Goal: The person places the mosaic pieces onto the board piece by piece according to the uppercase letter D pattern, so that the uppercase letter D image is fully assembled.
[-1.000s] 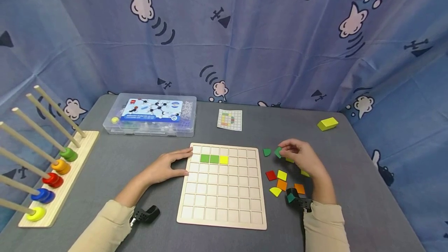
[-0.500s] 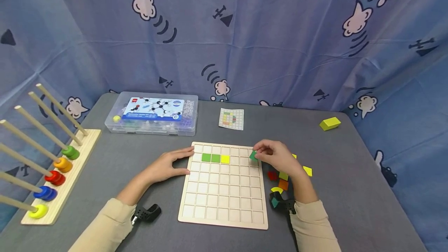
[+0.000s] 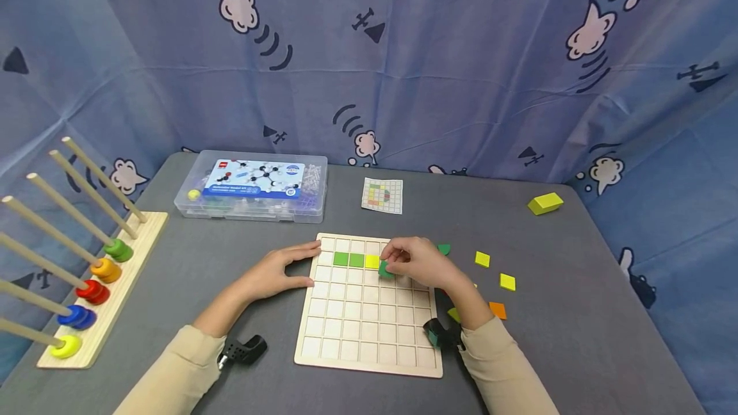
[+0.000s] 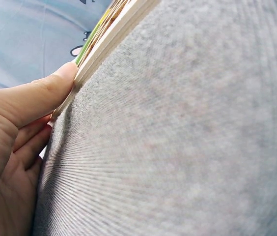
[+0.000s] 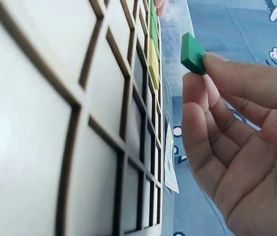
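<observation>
Desk (image 3: 611, 338) carries the grid board (image 3: 350, 330), left hand (image 3: 277, 274) touching its left edge, right hand (image 3: 423, 262) nearer the yellow tile (image 3: 371, 262), its grip pinching a green tile (image 5: 193, 52) above the board, just right of that yellow one.

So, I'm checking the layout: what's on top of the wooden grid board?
On the board, two green tiles and a yellow tile sit in a row. The right hand pinches another green tile above the board; in the head view, that hand hides part of it.
</observation>
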A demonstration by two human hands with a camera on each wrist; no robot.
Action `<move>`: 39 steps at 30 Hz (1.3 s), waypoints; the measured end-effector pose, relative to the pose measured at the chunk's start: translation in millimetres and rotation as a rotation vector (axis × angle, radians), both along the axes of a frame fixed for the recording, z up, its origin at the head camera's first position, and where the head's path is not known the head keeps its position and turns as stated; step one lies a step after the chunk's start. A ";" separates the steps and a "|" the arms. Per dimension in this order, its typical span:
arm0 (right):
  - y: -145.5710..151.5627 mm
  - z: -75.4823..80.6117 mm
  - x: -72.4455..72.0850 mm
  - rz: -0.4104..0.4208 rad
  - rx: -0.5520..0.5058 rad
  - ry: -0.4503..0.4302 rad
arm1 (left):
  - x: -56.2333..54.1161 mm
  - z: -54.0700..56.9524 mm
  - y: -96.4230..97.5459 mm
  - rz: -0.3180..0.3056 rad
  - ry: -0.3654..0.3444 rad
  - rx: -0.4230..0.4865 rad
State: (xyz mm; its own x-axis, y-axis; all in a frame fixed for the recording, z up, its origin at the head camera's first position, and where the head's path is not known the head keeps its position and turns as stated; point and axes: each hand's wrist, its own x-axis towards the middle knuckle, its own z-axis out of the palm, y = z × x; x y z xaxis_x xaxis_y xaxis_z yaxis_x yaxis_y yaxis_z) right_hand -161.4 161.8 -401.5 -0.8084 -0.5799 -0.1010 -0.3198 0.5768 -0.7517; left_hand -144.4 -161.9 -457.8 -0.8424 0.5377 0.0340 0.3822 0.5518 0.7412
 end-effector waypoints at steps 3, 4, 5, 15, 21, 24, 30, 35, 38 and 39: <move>-3.1 0.8 -1.5 0.007 0.017 0.003 | 0.6 0.9 0.7 -0.001 -0.003 0.004; -3.3 0.6 -2.0 0.006 0.022 0.001 | 0.6 0.9 0.8 -0.003 -0.002 0.003; -3.4 0.5 -2.4 0.006 0.027 -0.003 | 0.7 1.0 0.9 -0.005 -0.002 0.002; 0.4 -3.7 -5.6 0.027 0.081 -0.045 | 0.6 0.5 0.8 -0.001 -0.004 0.010; -2.6 -6.4 -5.2 0.054 0.122 -0.054 | 0.0 0.3 0.8 -0.001 0.002 -0.001; -4.6 -7.2 -5.0 0.060 0.124 -0.060 | 0.4 0.5 0.8 -0.001 0.000 0.003; -6.0 -8.2 -4.5 0.070 0.128 -0.054 | 1.0 0.5 0.9 -0.005 -0.004 0.008; -7.1 -6.2 -2.6 0.076 0.123 -0.058 | 0.8 -0.3 0.6 0.000 -0.004 0.011; -6.9 -5.9 -2.2 0.076 0.124 -0.057 | 0.8 -0.3 1.3 0.000 0.009 0.015; -6.6 -6.5 -2.4 0.076 0.127 -0.052 | 0.8 -0.2 1.6 -0.002 0.016 0.015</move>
State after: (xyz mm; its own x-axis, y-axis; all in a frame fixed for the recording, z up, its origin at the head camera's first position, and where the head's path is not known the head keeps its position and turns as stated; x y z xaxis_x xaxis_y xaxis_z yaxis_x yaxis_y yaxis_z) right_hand -163.8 155.2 -408.0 -0.7547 -0.6189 -0.2179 -0.3285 0.6439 -0.6910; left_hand -143.6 -160.4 -458.1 -0.8406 0.5388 0.0558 0.3955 0.5400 0.7429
